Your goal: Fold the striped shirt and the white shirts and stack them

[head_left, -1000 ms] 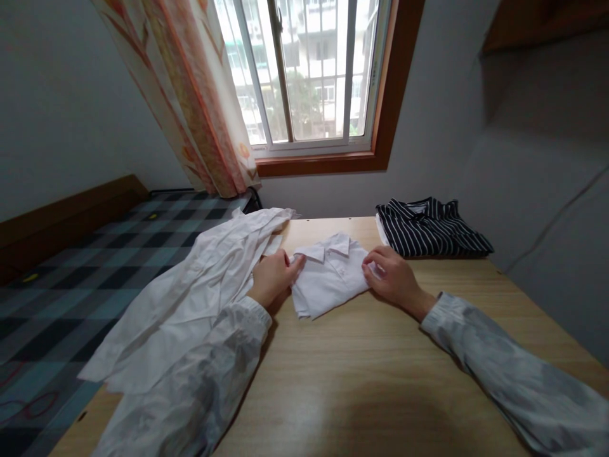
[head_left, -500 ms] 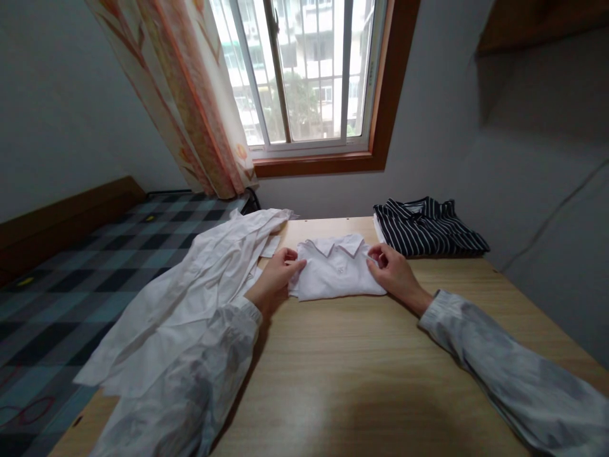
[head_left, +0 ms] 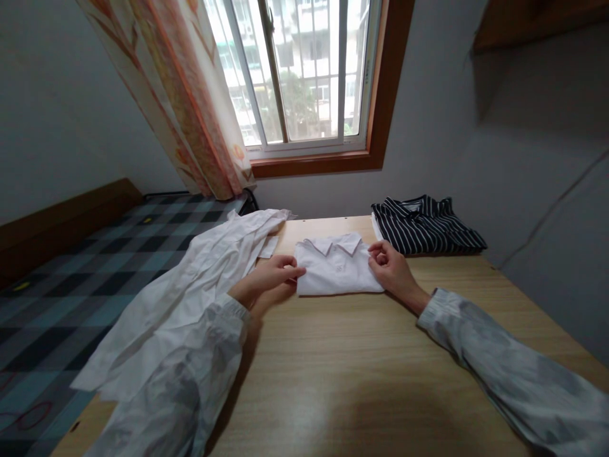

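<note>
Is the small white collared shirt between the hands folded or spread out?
Folded: the small white collared shirt is a compact rectangle, collar on top, sleeves tucked away.

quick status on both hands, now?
Left hand: fingertips pinching the left edge of the folded white shirt.
Right hand: fingers curled on the shirt's right edge; a firm grip cannot be told.

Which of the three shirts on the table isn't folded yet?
The big white shirt sprawled over the table's left edge beside the left hand; the small white shirt and striped shirt lie folded.
</note>
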`<state>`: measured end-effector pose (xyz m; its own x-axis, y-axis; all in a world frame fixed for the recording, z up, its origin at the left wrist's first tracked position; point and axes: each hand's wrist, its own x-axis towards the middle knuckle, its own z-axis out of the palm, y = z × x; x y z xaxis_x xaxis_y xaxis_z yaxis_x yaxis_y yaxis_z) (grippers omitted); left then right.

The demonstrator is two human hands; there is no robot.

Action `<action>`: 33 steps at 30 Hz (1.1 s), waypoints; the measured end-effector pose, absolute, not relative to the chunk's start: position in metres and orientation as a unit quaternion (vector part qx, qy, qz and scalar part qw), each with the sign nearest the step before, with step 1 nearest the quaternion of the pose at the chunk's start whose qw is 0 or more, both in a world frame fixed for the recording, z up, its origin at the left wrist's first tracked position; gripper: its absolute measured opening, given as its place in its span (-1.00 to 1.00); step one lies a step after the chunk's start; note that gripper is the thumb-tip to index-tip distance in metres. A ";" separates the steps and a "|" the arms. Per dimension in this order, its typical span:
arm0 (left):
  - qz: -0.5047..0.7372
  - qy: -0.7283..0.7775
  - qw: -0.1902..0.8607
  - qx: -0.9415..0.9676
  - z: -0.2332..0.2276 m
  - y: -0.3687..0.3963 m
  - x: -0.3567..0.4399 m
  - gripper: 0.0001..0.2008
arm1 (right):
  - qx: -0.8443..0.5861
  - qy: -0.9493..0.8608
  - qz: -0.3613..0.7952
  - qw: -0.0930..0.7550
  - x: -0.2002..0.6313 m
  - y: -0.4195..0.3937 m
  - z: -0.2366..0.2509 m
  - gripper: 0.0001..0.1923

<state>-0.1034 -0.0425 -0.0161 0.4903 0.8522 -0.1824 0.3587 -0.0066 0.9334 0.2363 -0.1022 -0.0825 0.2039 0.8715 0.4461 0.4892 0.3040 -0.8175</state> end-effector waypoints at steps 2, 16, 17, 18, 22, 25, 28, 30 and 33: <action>0.257 0.425 0.569 0.655 -0.013 -0.043 -0.103 -0.53 | -0.565 -0.596 0.184 0.540 0.237 -0.102 -0.082 -0.77; 0.156 0.503 0.453 0.719 -0.014 -0.043 -0.110 -0.44 | -0.671 -0.610 0.054 0.418 0.239 -0.109 -0.088 -0.74; 0.159 0.499 0.438 0.731 -0.014 -0.044 -0.110 -0.45 | -0.665 -0.625 0.039 0.407 0.240 -0.111 -0.088 -0.72; 0.160 0.491 0.431 0.740 -0.015 -0.044 -0.110 -0.47 | -0.650 -0.643 0.035 0.404 0.240 -0.114 -0.088 -0.69; 0.177 0.440 0.445 0.760 -0.016 -0.042 -0.108 -0.54 | -0.576 -0.668 0.138 0.452 0.239 -0.123 -0.087 -0.68; 0.239 0.407 0.455 0.755 -0.015 -0.040 -0.104 -0.55 | -0.543 -0.593 0.272 0.528 0.233 -0.127 -0.085 -0.64; 0.284 0.416 0.433 0.747 -0.016 -0.041 -0.099 -0.55 | -0.509 -0.502 0.388 0.582 0.229 -0.126 -0.084 -0.53; 0.297 0.431 0.426 0.738 -0.019 -0.042 -0.098 -0.55 | -0.501 -0.461 0.431 0.592 0.229 -0.124 -0.084 -0.49; 0.309 0.425 0.455 0.719 -0.030 -0.042 -0.097 -0.55 | -0.531 -0.402 0.463 0.585 0.232 -0.121 -0.082 -0.53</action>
<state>-0.0974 -0.0416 -0.0301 0.4489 0.8917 0.0574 0.3302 -0.2252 0.9167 0.2324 -0.1212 -0.0817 0.2487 0.9684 -0.0204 -0.1145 0.0085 -0.9934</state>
